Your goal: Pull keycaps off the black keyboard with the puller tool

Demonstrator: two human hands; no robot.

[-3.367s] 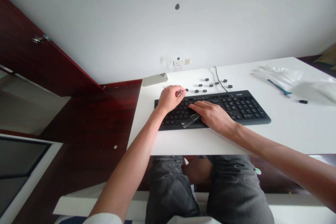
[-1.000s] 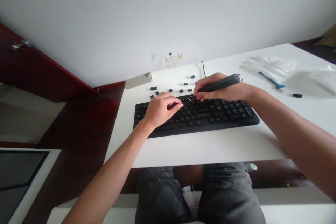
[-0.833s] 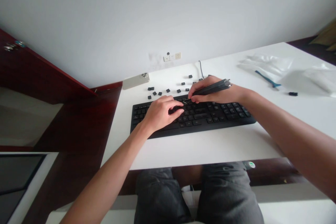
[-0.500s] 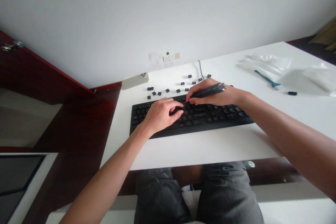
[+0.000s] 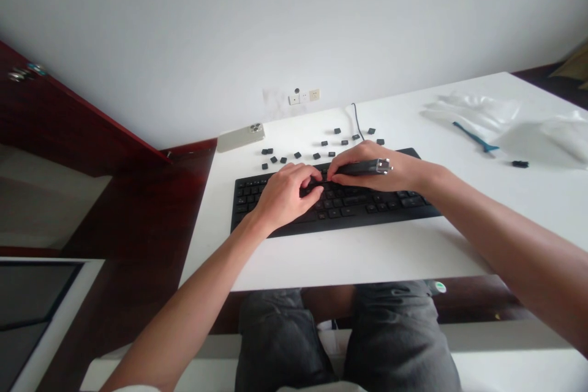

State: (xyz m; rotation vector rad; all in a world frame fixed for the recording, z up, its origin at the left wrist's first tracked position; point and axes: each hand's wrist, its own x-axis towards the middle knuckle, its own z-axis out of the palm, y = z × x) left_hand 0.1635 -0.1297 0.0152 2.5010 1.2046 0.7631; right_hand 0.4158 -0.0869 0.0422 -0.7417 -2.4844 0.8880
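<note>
- The left hand lies curled over the left-middle part of the black keyboard, near the centre of the frame; its fingertips press on the keys and it has hold of nothing that can be made out.
- The right hand is closed round a dark puller, which lies almost level over the upper key rows, its metal end toward the right and its tip toward the left hand.
- The two hands almost meet at the middle of the keyboard; whether the puller's tip grips a key cannot be told.
- The keyboard sits on the white tabletop, its cable running up toward the wall.
- Loose black keycaps are scattered on the tabletop just above the keyboard, apart from it.
- A phone lies face down at the tabletop's upper left corner.
- At the upper right lie clear plastic bags, a blue tool and a small black piece, well apart from the hands.
</note>
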